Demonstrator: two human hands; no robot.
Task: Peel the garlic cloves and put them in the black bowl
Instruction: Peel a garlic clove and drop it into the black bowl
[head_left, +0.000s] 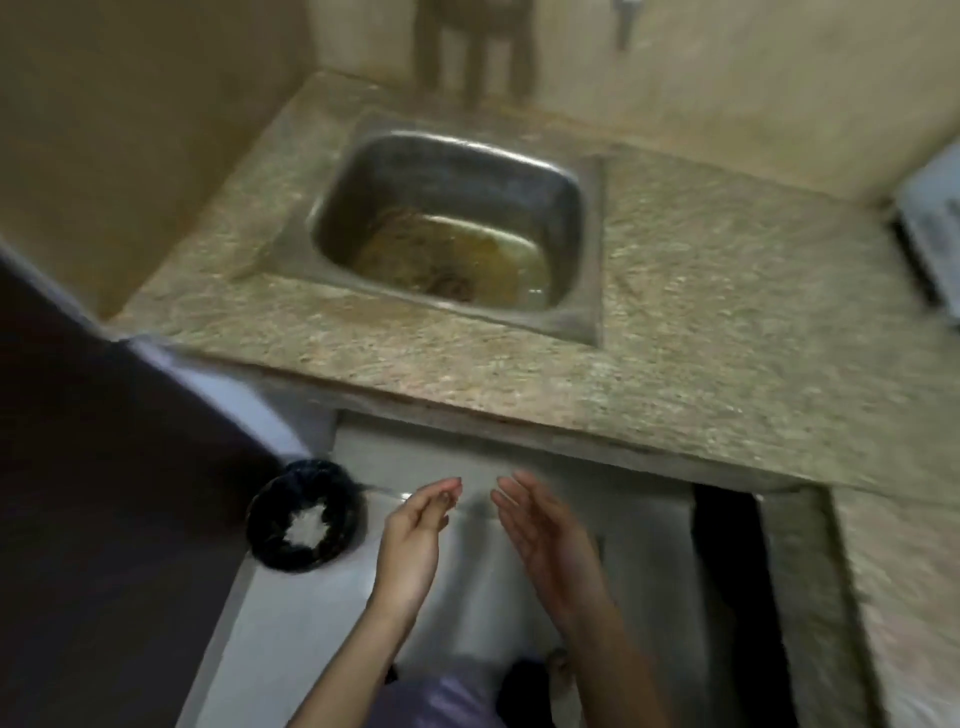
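Blur softens everything; one black round container (306, 514), below-left of the sink (452, 166), holds white scraps (306, 525), and I cannot tell whether they are peel or cloves. Two hands hang below the sink, before the desk's (701, 291) front edge. The left hand (413, 535) curls its fingers toward the thumb, its grip too blurred to tell whether it pinches anything, while the right hand (545, 535) is flat, fingers straight, holding nothing.

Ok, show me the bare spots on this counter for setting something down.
Widest: the counter right of the sink, up to the grey object. Also the strip between sink and front edge. The sink itself holds murky water.
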